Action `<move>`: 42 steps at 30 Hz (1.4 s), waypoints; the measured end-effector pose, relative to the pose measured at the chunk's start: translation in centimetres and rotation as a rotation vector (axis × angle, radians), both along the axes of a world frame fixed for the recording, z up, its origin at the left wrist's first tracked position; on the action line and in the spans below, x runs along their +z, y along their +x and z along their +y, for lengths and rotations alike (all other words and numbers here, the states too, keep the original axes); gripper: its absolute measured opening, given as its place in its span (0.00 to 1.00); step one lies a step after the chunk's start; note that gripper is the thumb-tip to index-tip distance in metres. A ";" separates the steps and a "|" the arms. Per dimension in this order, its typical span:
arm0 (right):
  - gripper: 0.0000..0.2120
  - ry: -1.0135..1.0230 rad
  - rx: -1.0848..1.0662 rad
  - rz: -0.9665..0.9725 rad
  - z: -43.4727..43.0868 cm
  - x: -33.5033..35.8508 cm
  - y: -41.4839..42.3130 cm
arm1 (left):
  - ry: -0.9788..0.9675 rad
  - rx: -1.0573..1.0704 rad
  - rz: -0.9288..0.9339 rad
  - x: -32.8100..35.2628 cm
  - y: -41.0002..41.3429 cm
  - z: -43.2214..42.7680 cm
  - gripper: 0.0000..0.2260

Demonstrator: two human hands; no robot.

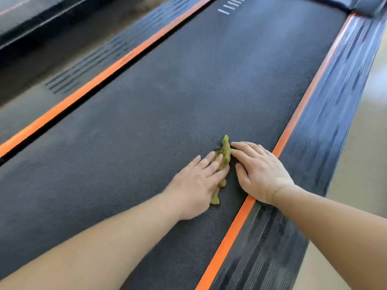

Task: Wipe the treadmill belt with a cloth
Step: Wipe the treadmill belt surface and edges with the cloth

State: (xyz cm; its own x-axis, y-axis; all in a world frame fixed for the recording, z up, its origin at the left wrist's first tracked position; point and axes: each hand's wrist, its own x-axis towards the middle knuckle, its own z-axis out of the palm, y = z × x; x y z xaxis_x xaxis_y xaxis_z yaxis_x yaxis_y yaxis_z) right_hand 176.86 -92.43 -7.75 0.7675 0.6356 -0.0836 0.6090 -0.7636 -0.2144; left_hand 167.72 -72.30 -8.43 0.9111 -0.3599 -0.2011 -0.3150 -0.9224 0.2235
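Left hand (196, 182) and right hand (258, 172) lie flat, fingers straight, to press the bunched cloth (226, 152) against the belt (167, 97)

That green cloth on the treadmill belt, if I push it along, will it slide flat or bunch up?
Probably floppy: the green cloth lies crumpled between the left hand and right hand. Likely to bunch, since the belt looks textured. Seems thin and light.

We find the cloth (226, 151) partly hidden beneath the left hand (194, 185). The belt (188, 80) runs off the bottom edge. The right rail (335, 101) is blurred. The white marks (232, 6), cut by the top edge, are unreadable.
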 end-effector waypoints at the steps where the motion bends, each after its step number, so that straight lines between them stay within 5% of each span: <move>1: 0.26 0.008 -0.003 -0.006 -0.1 -0.1 0.0 | 0.049 -0.055 -0.011 0.0 0.6 1.4 0.26; 7: 0.30 0.043 -0.026 -0.028 -0.1 -0.4 -0.2 | 0.123 0.509 -0.092 -0.5 3.1 2.8 0.26; 11: 0.27 0.045 -0.013 -0.063 -0.4 -0.8 -0.1 | -0.074 0.145 -0.090 -0.7 -1.8 -3.0 0.25; 13: 0.24 0.044 -0.012 -0.074 -0.4 -0.8 -0.1 | -0.012 0.012 -0.075 -0.1 -2.3 -1.1 0.27; 15: 0.21 0.046 -0.008 -0.075 -0.3 -0.6 -0.2 | 0.092 0.113 -0.077 0.3 -1.2 1.6 0.26; 18: 0.21 0.060 -0.019 -0.067 -0.4 -0.4 -0.4 | 0.001 0.408 -0.116 0.4 -1.9 1.1 0.23; 22: 0.28 0.017 0.000 -0.046 -0.5 -0.3 -0.5 | -0.121 0.317 -0.150 -0.2 -6.5 -3.1 0.22; 28: 0.31 -0.095 0.032 0.017 -0.4 0.3 -0.3 | 0.133 0.607 -0.167 2.0 -7.2 2.4 0.19; 31: 0.31 -0.086 0.035 0.022 -0.3 0.3 -0.4 | 0.107 0.700 -0.156 2.0 -8.6 2.5 0.20; 36: 0.31 -0.048 0.024 0.022 -0.4 0.2 -0.3 | -0.085 0.888 -0.381 2.2 -7.8 2.3 0.07; 39: 0.31 -0.046 0.026 0.024 -0.5 0.1 -0.2 | -0.119 0.886 -0.621 4.3 -7.1 1.1 0.04; 42: 0.30 -0.037 0.031 0.016 -0.5 0.0 -0.2 | -0.339 0.664 -0.384 5.2 -8.8 -1.3 0.07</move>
State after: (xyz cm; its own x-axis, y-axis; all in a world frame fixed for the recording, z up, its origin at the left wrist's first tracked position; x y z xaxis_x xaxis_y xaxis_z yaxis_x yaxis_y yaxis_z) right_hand 176.66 -92.96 -7.74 0.7459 0.6553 -0.1194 0.6292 -0.7520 -0.1966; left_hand 158.92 -73.64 -3.25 0.9382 0.2902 0.1887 0.1587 -0.8451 0.5105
